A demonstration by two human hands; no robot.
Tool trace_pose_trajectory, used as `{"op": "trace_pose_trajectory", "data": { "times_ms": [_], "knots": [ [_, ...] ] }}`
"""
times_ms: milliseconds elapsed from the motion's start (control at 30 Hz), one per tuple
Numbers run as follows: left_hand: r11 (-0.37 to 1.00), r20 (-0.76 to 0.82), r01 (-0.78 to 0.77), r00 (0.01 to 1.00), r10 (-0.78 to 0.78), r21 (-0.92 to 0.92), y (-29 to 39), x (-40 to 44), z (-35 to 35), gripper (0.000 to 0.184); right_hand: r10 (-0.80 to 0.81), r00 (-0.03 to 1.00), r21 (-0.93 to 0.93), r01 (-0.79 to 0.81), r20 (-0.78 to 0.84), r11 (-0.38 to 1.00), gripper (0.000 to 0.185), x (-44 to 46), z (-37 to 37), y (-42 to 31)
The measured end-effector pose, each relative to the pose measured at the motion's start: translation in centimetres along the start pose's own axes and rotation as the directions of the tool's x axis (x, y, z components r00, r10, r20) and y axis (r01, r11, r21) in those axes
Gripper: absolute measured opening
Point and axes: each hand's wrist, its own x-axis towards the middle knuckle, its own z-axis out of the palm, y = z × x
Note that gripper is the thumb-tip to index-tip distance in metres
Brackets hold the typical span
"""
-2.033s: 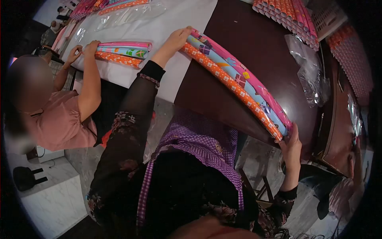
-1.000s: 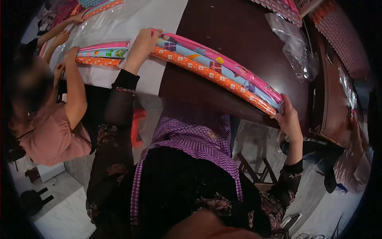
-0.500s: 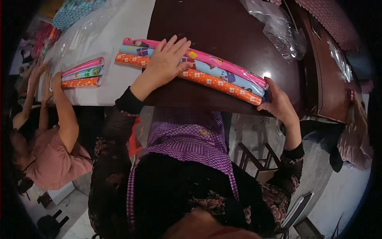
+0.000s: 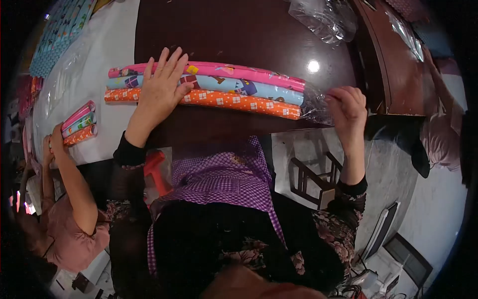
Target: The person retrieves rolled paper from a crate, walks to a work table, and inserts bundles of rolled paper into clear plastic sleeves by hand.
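Three rolls of wrapping paper, a pink roll point(image 4: 259, 74), a light blue roll point(image 4: 269, 91) and an orange roll point(image 4: 224, 99), lie side by side across the dark table. My left hand point(image 4: 160, 92) rests flat on their left part with fingers spread. A clear plastic sleeve point(image 4: 316, 104) stretches from their right end, loose and crinkled. My right hand point(image 4: 350, 107) is closed in a pinch at the outer edge of this plastic, to the right of the rolls.
At the left, a co-worker's hands point(image 4: 56, 141) hold a similar wrapped bundle point(image 4: 79, 123) on the white-covered surface point(image 4: 113, 55). Crumpled clear plastic point(image 4: 326, 20) lies at the back right. A raised wooden edge point(image 4: 371, 60) bounds the right. A wooden stool point(image 4: 313, 182) stands below.
My right hand has moved off the rolls' right end and drawn the plastic sleeve out beyond it. My left hand still lies on the rolls. The view has shifted.
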Motion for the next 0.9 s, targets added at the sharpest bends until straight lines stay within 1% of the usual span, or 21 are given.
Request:
{"op": "trace_pose_trajectory", "data": {
  "times_ms": [33, 100, 133, 167, 233, 267, 333, 367, 433, 467, 500, 567, 600, 633, 700, 733, 800, 833, 900],
  "knots": [
    [1.0, 0.001, -0.005, 1.0, 0.005, -0.002, 0.0, 0.0, 0.1, 0.063, 0.005, 1.0, -0.002, -0.005, -0.001, 1.0, 0.013, -0.2, 0.7, 0.0],
    [1.0, 0.0, -0.003, 1.0, 0.003, 0.01, -0.1, 0.0, 0.2, 0.063, 0.112, 0.982, 0.024, -0.117, 0.149, 0.993, 0.008, -0.3, 2.6, 0.7],
    [1.0, -0.001, -0.002, 1.0, 0.002, 0.011, -0.1, 0.0, 0.2, 0.063, 0.133, 0.973, 0.037, -0.143, 0.19, 0.989, 0.009, 0.2, 2.9, 0.4],
    [1.0, -0.005, -0.005, 1.0, 0.006, 0.013, 0.0, 0.0, 0.1, 0.063, 0.127, 0.974, 0.04, -0.136, 0.189, 0.99, 0.009, 0.3, 3.3, 0.6],
    [1.0, -0.003, 0.008, 1.0, -0.007, 0.027, 0.0, -0.1, -0.1, 0.063, 0.294, 0.926, 0.223, -0.347, 0.237, 0.911, 0.014, 0.5, 4.5, 1.1],
    [1.0, -0.003, 0.002, 1.0, -0.002, 0.011, 0.1, -0.1, -0.1, 0.062, 0.281, 0.928, 0.235, -0.338, 0.244, 0.912, 0.014, 0.7, 4.7, 1.1],
    [1.0, 0.002, 0.009, 1.0, -0.009, -0.007, 0.3, 0.0, -0.5, 0.061, 0.399, 0.848, 0.275, -0.499, 0.349, 0.822, 0.02, 1.3, 4.7, 1.0],
    [1.0, 0.009, 0.029, 1.0, -0.029, 0.007, 0.3, 0.0, -0.5, 0.061, 0.44, 0.797, 0.242, -0.562, 0.415, 0.791, 0.023, 1.6, 4.8, 1.4],
    [1.0, -0.033, -0.009, 0.999, 0.009, -0.012, 0.1, -0.1, -0.2, 0.061, 0.51, 0.709, 0.256, -0.674, 0.488, 0.692, 0.026, 2.4, 4.2, 0.5],
    [1.0, -0.031, -0.014, 0.999, 0.015, 0.018, 0.2, -0.1, -0.1, 0.062, 0.5, 0.694, 0.31, -0.697, 0.517, 0.646, 0.026, 2.2, 4.7, 1.3],
    [0.999, -0.022, 0.002, 1.0, -0.002, 0.032, 0.2, -0.2, -0.2, 0.062, 0.482, 0.698, 0.32, -0.691, 0.53, 0.648, 0.026, 2.5, 4.7, 1.4],
    [1.0, -0.048, -0.008, 0.999, 0.008, 0.013, 0.3, -0.2, 0.0, 0.063, 0.534, 0.596, 0.251, -0.774, 0.6, 0.582, 0.025, 3.2, 4.4, 1.4],
    [1.0, -0.061, 0.001, 0.998, -0.002, -0.02, 0.2, -0.3, 0.2, 0.063, 0.538, 0.563, 0.265, -0.804, 0.627, 0.533, 0.021, 3.4, 4.3, 1.6],
    [1.0, -0.057, 0.011, 0.998, -0.012, -0.02, 0.3, -0.3, 0.3, 0.063, 0.531, 0.562, 0.262, -0.802, 0.634, 0.537, 0.021, 3.6, 4.4, 1.8],
    [1.0, -0.068, 0.003, 0.998, -0.005, -0.03, 0.3, -0.2, 0.3, 0.062, 0.518, 0.481, 0.343, -0.874, 0.707, 0.343, 0.018, 3.9, 4.5, 2.0],
    [0.999, -0.065, 0.01, 0.998, -0.012, -0.03, 0.3, -0.2, 0.1, 0.062, 0.514, 0.479, 0.34, -0.875, 0.711, 0.346, 0.018, 4.3, 4.3, 1.8],
    [1.0, -0.013, -0.001, 1.0, 0.001, -0.001, 0.3, -0.2, 0.1, 0.064, 0.57, 0.301, 0.184, -0.949, 0.764, 0.255, 0.014, 5.6, 3.7, 1.2],
    [1.0, -0.011, 0.01, 1.0, -0.01, 0.002, 0.3, -0.2, 0.1, 0.064, 0.563, 0.302, 0.181, -0.948, 0.769, 0.262, 0.014, 5.7, 3.9, 1.7],
    [1.0, -0.013, -0.011, 1.0, 0.011, -0.024, 0.3, -0.2, -0.1, 0.061, 0.526, 0.162, 0.145, -0.987, 0.835, 0.073, 0.015, 5.8, 4.6, 3.3]
  ]
}}
